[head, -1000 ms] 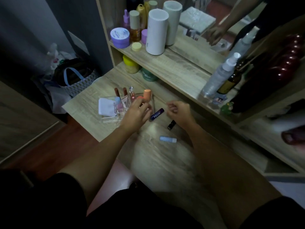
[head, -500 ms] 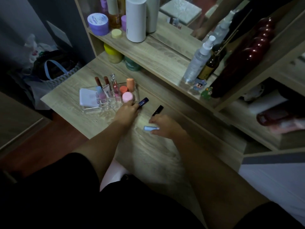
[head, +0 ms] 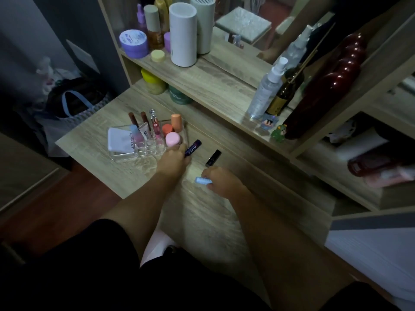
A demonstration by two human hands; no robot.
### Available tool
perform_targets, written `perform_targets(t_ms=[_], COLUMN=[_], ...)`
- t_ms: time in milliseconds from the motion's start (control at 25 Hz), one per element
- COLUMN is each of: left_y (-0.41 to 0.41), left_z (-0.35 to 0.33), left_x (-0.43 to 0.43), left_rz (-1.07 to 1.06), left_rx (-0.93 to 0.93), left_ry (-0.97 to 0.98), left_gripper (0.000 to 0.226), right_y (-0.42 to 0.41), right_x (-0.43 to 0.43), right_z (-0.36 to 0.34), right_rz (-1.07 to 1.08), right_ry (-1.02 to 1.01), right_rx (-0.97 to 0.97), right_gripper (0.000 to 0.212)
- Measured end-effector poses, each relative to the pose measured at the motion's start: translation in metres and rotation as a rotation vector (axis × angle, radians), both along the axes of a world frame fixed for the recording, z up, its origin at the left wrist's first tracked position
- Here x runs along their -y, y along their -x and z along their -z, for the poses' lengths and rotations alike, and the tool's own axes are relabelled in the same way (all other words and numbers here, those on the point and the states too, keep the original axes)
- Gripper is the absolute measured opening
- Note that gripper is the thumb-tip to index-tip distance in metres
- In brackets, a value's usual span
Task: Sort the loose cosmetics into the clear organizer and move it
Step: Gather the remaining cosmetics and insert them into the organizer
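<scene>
Left hand [head: 174, 161] is gripping the near end of a dark purple lip balm stick [head: 193, 148]; the stick is angling up and away from the fingers, and I can't tell if its far end is resting on the desk [head: 139, 176]. Right hand [head: 221, 180] is closing thumb and fingers around a small light blue tube [head: 202, 180], low against the desk surface. Just beyond the right hand, a small black bottle [head: 213, 158] is lying loose on the desk, apart from both hands. Immediately left of and beyond the left hand, the clear organizer [head: 147, 140] is sitting near the desk's left edge, holding upright lip tubes, a pink-capped stick [head: 173, 139], orange caps and a white pouch [head: 119, 140].
</scene>
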State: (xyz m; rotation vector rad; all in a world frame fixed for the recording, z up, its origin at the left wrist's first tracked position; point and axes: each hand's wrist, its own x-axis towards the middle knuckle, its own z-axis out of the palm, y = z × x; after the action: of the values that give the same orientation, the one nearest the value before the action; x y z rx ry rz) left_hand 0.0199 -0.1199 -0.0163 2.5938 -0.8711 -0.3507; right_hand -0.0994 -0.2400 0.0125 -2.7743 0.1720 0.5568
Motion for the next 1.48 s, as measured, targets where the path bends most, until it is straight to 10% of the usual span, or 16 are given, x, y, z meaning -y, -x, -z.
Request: perform_targets(t_ms=[400, 920, 1480], left_y=[0.011, 0.004, -0.043], left_z=[0.007, -0.033, -0.040], left_x=[-0.019, -0.121, -0.110], left_rz=[-0.078, -0.490, -0.461], left_rx=[-0.065, 0.048, 0.038], left_ry=[0.086, 0.484, 0.425], left_gripper=[0.035, 0.031, 0.023], right_y=[0.004, -0.080, -0.127], right_x=[-0.002, -0.055, -0.092], right_z=[0.010, -0.006, 0.024], right_rz=[0.124, 0.655, 0.530], right_ry=[-0.048, -0.950, -0.812], right_rx=[0.020, 0.560, 0.549], right_gripper=[0.038, 0.032, 0.024])
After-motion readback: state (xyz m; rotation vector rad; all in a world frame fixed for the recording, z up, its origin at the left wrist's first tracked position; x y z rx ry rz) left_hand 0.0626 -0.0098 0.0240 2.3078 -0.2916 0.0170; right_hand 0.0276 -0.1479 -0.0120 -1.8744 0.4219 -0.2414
